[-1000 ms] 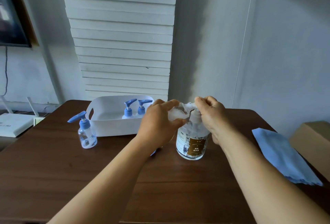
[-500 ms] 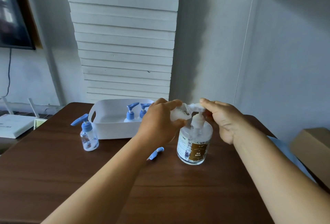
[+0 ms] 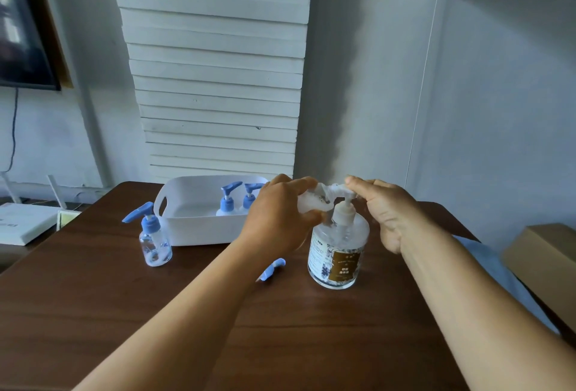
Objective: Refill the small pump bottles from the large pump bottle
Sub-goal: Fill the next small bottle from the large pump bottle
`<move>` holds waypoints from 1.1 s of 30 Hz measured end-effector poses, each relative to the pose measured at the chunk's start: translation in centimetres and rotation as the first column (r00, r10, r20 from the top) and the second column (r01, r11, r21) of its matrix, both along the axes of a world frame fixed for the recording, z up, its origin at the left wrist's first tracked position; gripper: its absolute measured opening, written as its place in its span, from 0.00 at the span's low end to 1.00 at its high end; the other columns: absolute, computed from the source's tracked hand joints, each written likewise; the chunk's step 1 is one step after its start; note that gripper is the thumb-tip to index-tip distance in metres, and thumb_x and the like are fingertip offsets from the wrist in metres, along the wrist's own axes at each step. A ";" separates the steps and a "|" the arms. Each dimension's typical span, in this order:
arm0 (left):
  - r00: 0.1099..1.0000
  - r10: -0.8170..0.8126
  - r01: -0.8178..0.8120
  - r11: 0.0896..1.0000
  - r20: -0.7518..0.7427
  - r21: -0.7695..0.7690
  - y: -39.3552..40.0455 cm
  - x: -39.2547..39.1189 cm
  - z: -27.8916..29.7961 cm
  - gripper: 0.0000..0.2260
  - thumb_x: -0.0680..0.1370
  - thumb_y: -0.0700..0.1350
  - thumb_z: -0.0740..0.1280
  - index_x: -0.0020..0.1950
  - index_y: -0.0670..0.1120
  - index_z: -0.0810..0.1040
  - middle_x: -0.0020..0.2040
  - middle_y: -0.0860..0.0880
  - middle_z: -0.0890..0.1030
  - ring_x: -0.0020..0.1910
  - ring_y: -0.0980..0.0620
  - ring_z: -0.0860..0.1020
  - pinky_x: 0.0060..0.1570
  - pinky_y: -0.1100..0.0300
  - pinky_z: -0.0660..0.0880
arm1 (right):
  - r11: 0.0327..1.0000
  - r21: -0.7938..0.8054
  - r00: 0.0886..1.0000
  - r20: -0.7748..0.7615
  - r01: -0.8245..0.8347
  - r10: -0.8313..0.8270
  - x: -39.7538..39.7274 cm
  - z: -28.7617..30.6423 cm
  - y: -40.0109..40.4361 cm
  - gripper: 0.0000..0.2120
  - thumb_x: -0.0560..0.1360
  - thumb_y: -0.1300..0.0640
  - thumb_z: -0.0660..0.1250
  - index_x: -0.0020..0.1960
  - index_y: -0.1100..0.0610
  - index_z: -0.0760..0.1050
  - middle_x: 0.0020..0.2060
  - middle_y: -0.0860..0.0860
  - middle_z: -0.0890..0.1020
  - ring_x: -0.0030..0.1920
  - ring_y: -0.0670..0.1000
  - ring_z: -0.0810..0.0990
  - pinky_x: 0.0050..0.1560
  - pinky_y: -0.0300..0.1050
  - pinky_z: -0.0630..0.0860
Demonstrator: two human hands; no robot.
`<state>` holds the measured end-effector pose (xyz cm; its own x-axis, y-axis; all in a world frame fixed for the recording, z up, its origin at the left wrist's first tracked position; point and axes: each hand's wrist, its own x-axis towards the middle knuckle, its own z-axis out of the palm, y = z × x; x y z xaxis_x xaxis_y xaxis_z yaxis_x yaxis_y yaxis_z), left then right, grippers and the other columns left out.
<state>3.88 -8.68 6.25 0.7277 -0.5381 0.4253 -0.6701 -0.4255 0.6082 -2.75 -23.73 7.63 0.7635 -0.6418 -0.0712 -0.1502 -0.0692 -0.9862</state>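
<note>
Currently the large clear pump bottle with a brown-and-white label stands upright on the dark brown wooden bench, right of centre. Its white pump head is up, with the nozzle pointing left.

Left hand is clenched around a small clear bottle with no cap, tilted, its mouth held against the nozzle. Most of that bottle is hidden by the fingers, so the fill level is not readable.

Right hand has fingertips resting on top of the pump head, remaining fingers loosely curled; it grips nothing, just presses on top.

A loose blue pump cap lies on the bench just left of the large bottle, partly behind the left forearm.

Another small clear bottle with a blue pump stands upright on the bench just beside the front-left corner of the white plastic handled tray. Inside the tray, two more small blue-pump bottles stand side by side near its right end.

A light blue cloth lies on the bench's right edge, mostly behind the right forearm. A cardboard box sits off to the far right.
</note>
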 end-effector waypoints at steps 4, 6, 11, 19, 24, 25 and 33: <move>1.000 -0.011 0.011 1.000 -0.014 0.002 -0.1 -0.2 -0.8 0.23 0.71 0.52 0.71 0.65 0.56 0.73 0.49 0.54 0.71 0.54 0.51 0.73 0.48 0.64 0.66 | 0.998 0.040 0.998 -0.026 -0.049 0.050 -0.3 -1.0 0.1 0.14 0.72 0.44 0.69 0.40 0.54 0.72 0.47 0.51 0.78 0.57 0.52 0.72 0.59 0.48 0.63; 1.000 -0.011 0.011 1.000 -0.022 -0.004 0.0 -0.2 -0.7 0.23 0.71 0.52 0.71 0.65 0.56 0.73 0.50 0.54 0.71 0.52 0.52 0.73 0.47 0.64 0.66 | 0.998 0.024 0.998 -0.036 -0.052 0.053 -0.4 -0.6 0.2 0.14 0.72 0.44 0.69 0.41 0.55 0.74 0.52 0.52 0.78 0.59 0.52 0.71 0.61 0.48 0.61; 1.000 0.003 -0.003 1.000 0.009 -0.004 -0.1 -0.2 0.2 0.25 0.71 0.53 0.71 0.67 0.56 0.72 0.51 0.54 0.70 0.54 0.52 0.73 0.49 0.62 0.69 | 0.999 -0.049 1.000 -0.003 -0.009 0.009 -0.3 0.8 -0.1 0.15 0.73 0.49 0.70 0.34 0.55 0.71 0.34 0.48 0.74 0.40 0.47 0.72 0.53 0.44 0.64; 1.000 -0.009 0.009 1.000 -0.014 -0.013 -0.1 -0.3 -0.7 0.23 0.71 0.53 0.72 0.65 0.56 0.73 0.49 0.53 0.71 0.48 0.54 0.72 0.46 0.65 0.65 | 0.995 -0.098 1.000 -0.010 0.003 -0.004 -0.5 -0.2 0.4 0.16 0.74 0.49 0.69 0.34 0.55 0.68 0.34 0.48 0.74 0.41 0.47 0.72 0.50 0.44 0.62; 1.000 0.009 -0.009 1.000 0.019 0.001 -0.1 -0.1 0.2 0.24 0.71 0.53 0.71 0.66 0.56 0.72 0.51 0.54 0.70 0.54 0.52 0.73 0.48 0.63 0.67 | 0.978 -0.209 1.000 -0.014 0.012 -0.015 -0.3 1.5 0.2 0.14 0.74 0.51 0.69 0.36 0.55 0.68 0.38 0.49 0.77 0.42 0.44 0.72 0.46 0.43 0.62; 1.000 0.008 -0.008 1.000 0.020 -0.002 -0.1 -0.1 0.2 0.24 0.71 0.54 0.71 0.66 0.56 0.72 0.51 0.54 0.70 0.54 0.52 0.73 0.48 0.63 0.68 | 0.982 -0.186 1.000 -0.005 0.008 -0.009 -0.2 1.3 0.1 0.15 0.74 0.51 0.69 0.35 0.55 0.68 0.38 0.49 0.76 0.42 0.44 0.72 0.47 0.43 0.61; 1.000 -0.006 0.005 1.000 -0.029 -0.029 -0.1 -0.3 -0.6 0.25 0.71 0.53 0.72 0.66 0.55 0.72 0.51 0.53 0.71 0.54 0.51 0.73 0.49 0.63 0.67 | 0.984 -0.175 1.000 0.011 0.026 -0.024 -0.1 0.0 0.4 0.17 0.75 0.50 0.68 0.33 0.55 0.66 0.33 0.50 0.74 0.38 0.46 0.70 0.38 0.38 0.64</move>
<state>3.62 -8.75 5.64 0.7373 -0.5298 0.4192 -0.6539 -0.4037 0.6399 -2.88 -23.35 7.60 0.7472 -0.6626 0.0506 -0.1457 -0.2377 -0.9603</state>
